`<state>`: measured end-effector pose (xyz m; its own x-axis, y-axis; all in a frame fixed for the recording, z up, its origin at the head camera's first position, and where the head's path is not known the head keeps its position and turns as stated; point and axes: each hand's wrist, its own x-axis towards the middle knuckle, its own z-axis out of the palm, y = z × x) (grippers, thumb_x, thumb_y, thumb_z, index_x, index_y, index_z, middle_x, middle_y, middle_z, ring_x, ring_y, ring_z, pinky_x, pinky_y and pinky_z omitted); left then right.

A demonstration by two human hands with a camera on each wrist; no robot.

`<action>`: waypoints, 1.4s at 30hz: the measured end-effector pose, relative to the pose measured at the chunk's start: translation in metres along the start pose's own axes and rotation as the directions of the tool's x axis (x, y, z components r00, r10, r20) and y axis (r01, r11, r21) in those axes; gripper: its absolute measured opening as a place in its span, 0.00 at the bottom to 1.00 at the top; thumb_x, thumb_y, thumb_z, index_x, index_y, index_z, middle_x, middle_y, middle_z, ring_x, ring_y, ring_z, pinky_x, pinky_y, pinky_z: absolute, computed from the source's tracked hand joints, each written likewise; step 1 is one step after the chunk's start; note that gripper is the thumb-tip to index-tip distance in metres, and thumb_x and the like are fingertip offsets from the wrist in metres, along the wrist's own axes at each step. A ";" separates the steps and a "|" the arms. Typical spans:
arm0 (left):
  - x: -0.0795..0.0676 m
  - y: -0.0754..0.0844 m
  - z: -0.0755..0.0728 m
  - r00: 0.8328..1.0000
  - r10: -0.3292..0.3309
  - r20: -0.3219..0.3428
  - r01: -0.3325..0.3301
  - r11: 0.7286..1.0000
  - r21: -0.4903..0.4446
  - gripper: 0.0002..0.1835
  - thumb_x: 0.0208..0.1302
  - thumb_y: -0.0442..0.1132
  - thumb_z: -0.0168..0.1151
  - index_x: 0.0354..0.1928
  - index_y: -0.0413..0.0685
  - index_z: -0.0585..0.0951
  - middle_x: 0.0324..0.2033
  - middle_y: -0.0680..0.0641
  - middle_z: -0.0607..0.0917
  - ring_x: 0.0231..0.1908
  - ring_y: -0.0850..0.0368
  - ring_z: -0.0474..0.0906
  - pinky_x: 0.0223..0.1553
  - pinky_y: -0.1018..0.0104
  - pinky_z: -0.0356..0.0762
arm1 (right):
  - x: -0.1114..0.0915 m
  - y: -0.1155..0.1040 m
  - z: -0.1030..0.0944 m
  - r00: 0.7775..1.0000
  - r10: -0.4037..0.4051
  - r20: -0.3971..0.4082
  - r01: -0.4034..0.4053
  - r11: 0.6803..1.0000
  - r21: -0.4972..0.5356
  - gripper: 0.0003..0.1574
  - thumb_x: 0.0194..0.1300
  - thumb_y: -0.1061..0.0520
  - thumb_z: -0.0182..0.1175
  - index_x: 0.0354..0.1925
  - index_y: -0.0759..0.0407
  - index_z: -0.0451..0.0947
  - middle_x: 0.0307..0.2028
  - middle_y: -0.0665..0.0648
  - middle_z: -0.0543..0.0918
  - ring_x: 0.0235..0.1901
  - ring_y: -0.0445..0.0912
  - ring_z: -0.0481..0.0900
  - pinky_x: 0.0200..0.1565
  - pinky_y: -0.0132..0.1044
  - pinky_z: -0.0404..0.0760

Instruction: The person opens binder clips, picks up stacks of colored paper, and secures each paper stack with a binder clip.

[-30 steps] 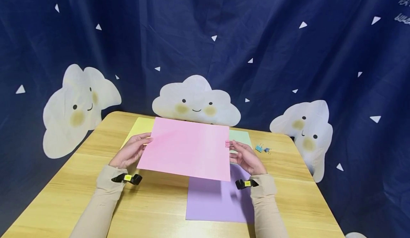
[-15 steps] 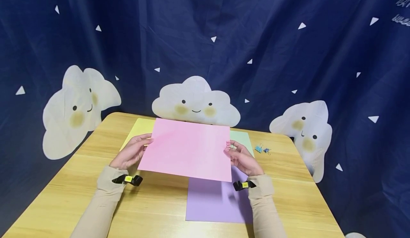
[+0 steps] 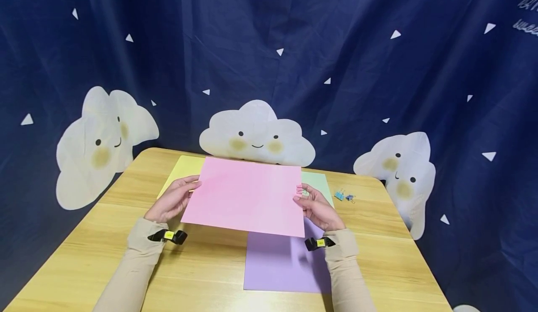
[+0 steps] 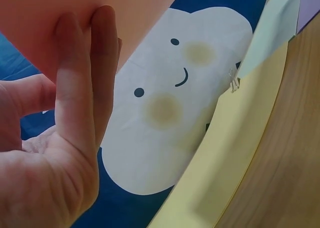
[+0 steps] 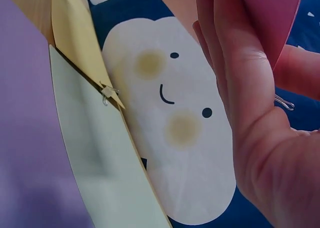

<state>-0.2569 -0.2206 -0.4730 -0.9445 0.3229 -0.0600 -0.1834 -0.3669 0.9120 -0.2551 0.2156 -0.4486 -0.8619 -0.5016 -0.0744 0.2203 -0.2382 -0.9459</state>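
Observation:
Both hands hold a pink sheet (image 3: 245,195) up above the table, tilted toward the head camera. My left hand (image 3: 171,201) pinches its left edge, thumb in front and fingers behind. At the right edge my right hand (image 3: 321,210) grips the sheet the same way, just below a pink binder clip (image 3: 299,189) fixed on that edge. The clip's wire handles (image 5: 285,102) stick out beside the right hand in the right wrist view. Whether the pink sheet is one layer or several cannot be told.
A purple sheet (image 3: 286,272) lies on the wooden table (image 3: 201,274). Behind the pink sheet lie a yellow sheet (image 3: 180,168) and a light green sheet (image 3: 320,182), with a small clip (image 5: 108,91) where they meet. A teal clip (image 3: 339,195) and a blue clip (image 3: 350,198) lie at right.
My right hand has left the pink clip's handles and shifted slightly left and down onto the sheet's right edge. The left hand keeps its hold.

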 end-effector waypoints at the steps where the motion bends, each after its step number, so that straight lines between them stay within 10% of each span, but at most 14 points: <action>1: 0.000 0.000 0.000 1.000 0.000 -0.001 0.000 1.000 0.000 0.17 0.81 0.33 0.49 0.65 0.35 0.65 0.41 0.52 0.89 0.38 0.65 0.88 0.41 0.74 0.89 | 0.000 0.000 0.000 1.000 -0.003 0.002 0.003 1.000 0.001 0.21 0.77 0.72 0.47 0.61 0.55 0.60 0.34 0.48 0.90 0.32 0.37 0.89 0.38 0.32 0.92; 21: -0.004 0.002 0.005 1.000 0.001 0.025 -0.002 0.997 0.073 0.11 0.83 0.38 0.48 0.61 0.50 0.71 0.41 0.55 0.86 0.35 0.67 0.87 0.35 0.74 0.89 | -0.002 -0.002 -0.001 1.000 -0.015 -0.020 0.016 1.000 0.021 0.24 0.77 0.72 0.47 0.65 0.56 0.60 0.40 0.49 0.91 0.35 0.38 0.90 0.39 0.32 0.92; 42: -0.002 -0.004 0.006 0.999 -0.046 0.020 0.041 0.980 0.197 0.33 0.81 0.38 0.51 0.78 0.34 0.51 0.41 0.56 0.87 0.34 0.69 0.87 0.36 0.77 0.88 | -0.003 -0.001 -0.005 0.999 -0.028 -0.020 0.029 0.998 0.059 0.23 0.78 0.71 0.47 0.65 0.57 0.59 0.40 0.50 0.92 0.34 0.40 0.91 0.38 0.33 0.92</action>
<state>-0.2529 -0.2145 -0.4737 -0.9296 0.3565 -0.0937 -0.1647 -0.1743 0.9708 -0.2550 0.2213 -0.4484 -0.8768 -0.4777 -0.0548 0.2221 -0.3014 -0.9273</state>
